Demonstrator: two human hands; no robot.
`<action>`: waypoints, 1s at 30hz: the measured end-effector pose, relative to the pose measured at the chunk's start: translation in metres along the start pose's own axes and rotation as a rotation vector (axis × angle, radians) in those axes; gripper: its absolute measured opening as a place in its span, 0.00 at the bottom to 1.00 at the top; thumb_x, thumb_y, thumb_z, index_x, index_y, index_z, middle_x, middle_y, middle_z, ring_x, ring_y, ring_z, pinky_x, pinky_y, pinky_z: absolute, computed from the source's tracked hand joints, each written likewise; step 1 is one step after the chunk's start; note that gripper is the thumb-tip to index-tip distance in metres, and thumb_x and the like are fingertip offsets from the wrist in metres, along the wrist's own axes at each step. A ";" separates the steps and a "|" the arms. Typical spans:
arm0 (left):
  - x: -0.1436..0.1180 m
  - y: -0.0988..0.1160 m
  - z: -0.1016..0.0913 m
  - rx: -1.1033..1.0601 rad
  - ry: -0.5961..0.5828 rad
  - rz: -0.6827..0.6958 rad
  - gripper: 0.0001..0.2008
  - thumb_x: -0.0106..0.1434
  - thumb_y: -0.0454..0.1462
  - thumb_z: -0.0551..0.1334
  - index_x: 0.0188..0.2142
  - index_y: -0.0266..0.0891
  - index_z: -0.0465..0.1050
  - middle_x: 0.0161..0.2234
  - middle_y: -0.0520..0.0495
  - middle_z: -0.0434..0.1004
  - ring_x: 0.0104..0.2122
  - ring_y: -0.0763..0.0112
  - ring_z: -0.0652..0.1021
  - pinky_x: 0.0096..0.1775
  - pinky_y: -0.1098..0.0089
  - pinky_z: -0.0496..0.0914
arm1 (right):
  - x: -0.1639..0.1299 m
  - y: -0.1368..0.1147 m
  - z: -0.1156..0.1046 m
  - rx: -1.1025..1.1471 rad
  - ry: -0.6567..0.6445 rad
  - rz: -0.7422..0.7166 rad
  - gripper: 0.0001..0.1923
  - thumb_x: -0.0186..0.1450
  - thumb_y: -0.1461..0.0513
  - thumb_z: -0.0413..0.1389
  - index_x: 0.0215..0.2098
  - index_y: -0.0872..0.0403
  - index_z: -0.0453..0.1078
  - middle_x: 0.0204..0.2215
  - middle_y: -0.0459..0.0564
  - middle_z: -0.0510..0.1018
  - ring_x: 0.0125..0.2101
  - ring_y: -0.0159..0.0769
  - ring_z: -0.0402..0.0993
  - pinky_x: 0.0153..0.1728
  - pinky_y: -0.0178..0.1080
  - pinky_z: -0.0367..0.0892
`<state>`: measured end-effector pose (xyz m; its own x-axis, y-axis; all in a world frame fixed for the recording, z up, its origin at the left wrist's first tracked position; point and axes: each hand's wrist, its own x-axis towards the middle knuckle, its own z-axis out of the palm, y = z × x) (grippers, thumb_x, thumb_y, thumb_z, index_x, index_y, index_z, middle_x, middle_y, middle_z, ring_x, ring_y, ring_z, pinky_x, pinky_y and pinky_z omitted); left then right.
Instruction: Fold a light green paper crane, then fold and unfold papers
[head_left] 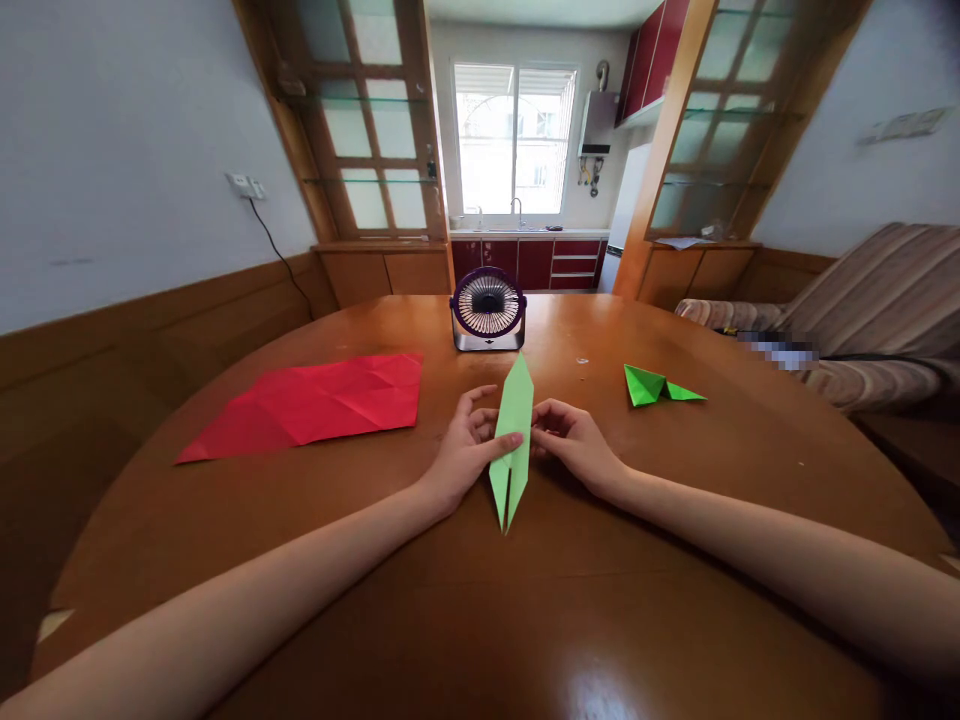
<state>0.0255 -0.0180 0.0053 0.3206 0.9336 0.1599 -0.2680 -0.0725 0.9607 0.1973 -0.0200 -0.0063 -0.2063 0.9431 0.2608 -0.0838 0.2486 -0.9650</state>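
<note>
A long, narrow folded light-green paper (514,420) lies on the round wooden table (480,600), pointing away from me, with a split tip at its near end. My left hand (466,450) rests at its left edge, thumb and forefinger pressing onto the paper's middle. My right hand (576,442) pinches the paper's right edge at the same height. Both hands hold the fold flat against the table.
A creased red paper sheet (315,402) lies to the left. A small folded bright-green paper piece (654,385) sits to the right. A small purple desk fan (487,308) stands behind the paper. A striped sofa (877,310) is at the right.
</note>
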 end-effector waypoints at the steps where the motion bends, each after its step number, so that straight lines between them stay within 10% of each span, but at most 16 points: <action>1: 0.001 0.000 -0.001 -0.026 0.011 -0.032 0.41 0.44 0.37 0.74 0.55 0.43 0.57 0.37 0.49 0.76 0.34 0.68 0.77 0.36 0.68 0.71 | 0.000 0.000 0.000 -0.001 -0.001 0.001 0.14 0.52 0.56 0.67 0.30 0.54 0.70 0.26 0.44 0.72 0.25 0.29 0.66 0.27 0.34 0.63; 8: 0.004 0.002 -0.004 -0.077 -0.029 -0.201 0.20 0.43 0.37 0.75 0.35 0.32 0.75 0.31 0.46 0.80 0.28 0.71 0.77 0.36 0.70 0.70 | -0.003 -0.008 0.001 0.072 -0.023 0.029 0.13 0.56 0.53 0.64 0.29 0.55 0.73 0.23 0.43 0.72 0.23 0.28 0.64 0.26 0.34 0.61; 23: 0.003 -0.001 -0.001 -0.042 0.176 -0.098 0.25 0.43 0.39 0.75 0.37 0.38 0.67 0.29 0.53 0.76 0.26 0.73 0.76 0.29 0.72 0.68 | 0.000 -0.003 0.001 0.110 0.081 0.031 0.15 0.51 0.56 0.68 0.33 0.53 0.72 0.27 0.44 0.76 0.26 0.30 0.69 0.29 0.35 0.65; 30: 0.001 0.001 0.000 0.012 0.066 -0.126 0.17 0.46 0.43 0.73 0.30 0.35 0.73 0.27 0.50 0.77 0.25 0.73 0.74 0.31 0.72 0.67 | 0.000 -0.005 0.001 0.094 0.082 0.018 0.16 0.50 0.55 0.68 0.33 0.53 0.71 0.27 0.44 0.76 0.26 0.30 0.70 0.28 0.36 0.66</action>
<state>0.0250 -0.0175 0.0065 0.2903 0.9567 0.0226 -0.2185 0.0433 0.9749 0.1965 -0.0217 -0.0014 -0.1286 0.9629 0.2370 -0.1729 0.2136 -0.9615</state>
